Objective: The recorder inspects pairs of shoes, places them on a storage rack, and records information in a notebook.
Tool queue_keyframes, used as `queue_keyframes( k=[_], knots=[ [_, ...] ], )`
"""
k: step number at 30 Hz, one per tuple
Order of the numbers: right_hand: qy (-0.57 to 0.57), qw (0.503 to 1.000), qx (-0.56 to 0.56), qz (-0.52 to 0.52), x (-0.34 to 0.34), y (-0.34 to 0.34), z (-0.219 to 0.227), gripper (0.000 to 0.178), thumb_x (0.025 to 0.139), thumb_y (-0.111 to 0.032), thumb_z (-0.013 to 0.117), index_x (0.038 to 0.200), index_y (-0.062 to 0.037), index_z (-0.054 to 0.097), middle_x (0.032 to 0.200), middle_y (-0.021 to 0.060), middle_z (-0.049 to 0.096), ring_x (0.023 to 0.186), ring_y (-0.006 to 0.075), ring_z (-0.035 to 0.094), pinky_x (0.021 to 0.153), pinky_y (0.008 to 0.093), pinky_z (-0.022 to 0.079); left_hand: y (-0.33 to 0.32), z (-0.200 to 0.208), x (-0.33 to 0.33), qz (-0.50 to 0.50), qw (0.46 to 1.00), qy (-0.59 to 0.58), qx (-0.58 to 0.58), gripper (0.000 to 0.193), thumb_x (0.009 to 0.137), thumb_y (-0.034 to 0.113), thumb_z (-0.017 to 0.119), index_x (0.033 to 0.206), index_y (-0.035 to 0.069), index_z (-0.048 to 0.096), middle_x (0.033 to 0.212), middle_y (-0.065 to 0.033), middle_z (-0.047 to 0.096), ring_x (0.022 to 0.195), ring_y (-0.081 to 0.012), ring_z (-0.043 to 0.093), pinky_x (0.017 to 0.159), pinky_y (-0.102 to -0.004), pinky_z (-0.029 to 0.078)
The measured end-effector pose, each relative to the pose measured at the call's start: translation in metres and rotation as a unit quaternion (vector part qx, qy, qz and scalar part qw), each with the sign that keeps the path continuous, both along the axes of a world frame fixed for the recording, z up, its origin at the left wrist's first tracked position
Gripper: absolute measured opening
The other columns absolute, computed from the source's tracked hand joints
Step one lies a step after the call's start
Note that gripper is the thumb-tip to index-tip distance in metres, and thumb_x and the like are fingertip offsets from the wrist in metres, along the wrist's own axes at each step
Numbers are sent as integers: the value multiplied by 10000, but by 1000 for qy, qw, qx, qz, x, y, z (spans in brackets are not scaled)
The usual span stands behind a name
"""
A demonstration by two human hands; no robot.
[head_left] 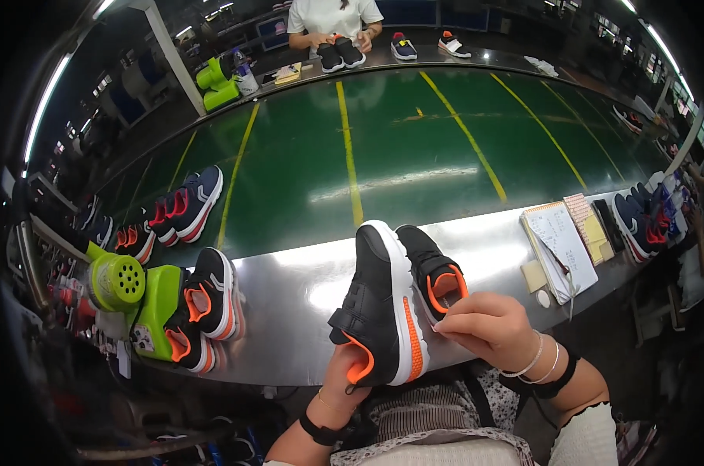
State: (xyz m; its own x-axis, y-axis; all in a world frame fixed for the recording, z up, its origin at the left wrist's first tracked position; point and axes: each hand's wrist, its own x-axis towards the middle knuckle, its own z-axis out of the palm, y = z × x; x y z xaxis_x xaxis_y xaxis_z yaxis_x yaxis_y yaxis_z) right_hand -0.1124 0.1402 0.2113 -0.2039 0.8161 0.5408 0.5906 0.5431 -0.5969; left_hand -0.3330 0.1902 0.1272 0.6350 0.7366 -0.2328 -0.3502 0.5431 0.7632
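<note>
A black sneaker (370,299) with a white and orange sole is tilted up in front of me, its orange-lined opening toward me. My left hand (339,376) grips it at the heel, the fingers partly inside the opening. Just to its right, a second black sneaker (426,260) with orange lining rests on the metal table. My right hand (493,329) is beside that shoe's heel, thumb and fingers pinched together. Whatever is between those fingertips is too small to make out.
A green machine (162,307) stands at the left with more black sneakers (212,295) beside it. Navy shoes (189,206) sit on the green belt (290,155). A notebook (562,248) lies at the right. Across the belt, a person (338,19) handles shoes.
</note>
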Motion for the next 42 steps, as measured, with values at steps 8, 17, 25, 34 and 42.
queue_keyframes(
  k=[8,17,25,34,42],
  knots=[
    [-120,984,121,46,-27,-6,-6,245,635,-40,606,880,-25,619,797,53,584,676,178,600,533,266,487,-9,19,-7,47,995,-46,-68,387,859,146,412,1212,-9,450,1147,-164,543,1025,-253,562,903,-379,465],
    [-169,968,172,73,-42,-18,-8,266,605,-63,614,862,4,627,806,46,552,660,157,599,527,249,487,-10,27,-14,66,995,-59,-39,358,795,39,427,1149,14,477,1079,-117,566,965,-203,591,838,-308,506],
    [-188,965,163,78,-48,-18,-12,280,605,-60,607,874,19,623,816,51,544,686,163,602,546,256,492,-15,22,-20,72,996,-51,-25,412,790,27,396,1202,34,415,1121,-111,527,1019,-197,553,872,-320,471],
    [-177,972,-18,-154,-16,-29,-15,354,738,-62,619,1084,-33,554,940,122,563,819,271,567,701,339,475,0,20,-9,150,987,49,10,550,818,58,446,1334,35,257,1200,-105,455,1071,-194,494,922,-312,414],
    [-263,945,-154,-117,-19,-6,-22,515,680,-302,707,1143,-164,530,1075,100,494,1044,274,455,898,515,327,10,-28,-2,44,935,235,262,658,843,184,561,1348,-38,202,1263,-230,363,1197,-300,367,998,-364,300]
  ],
)
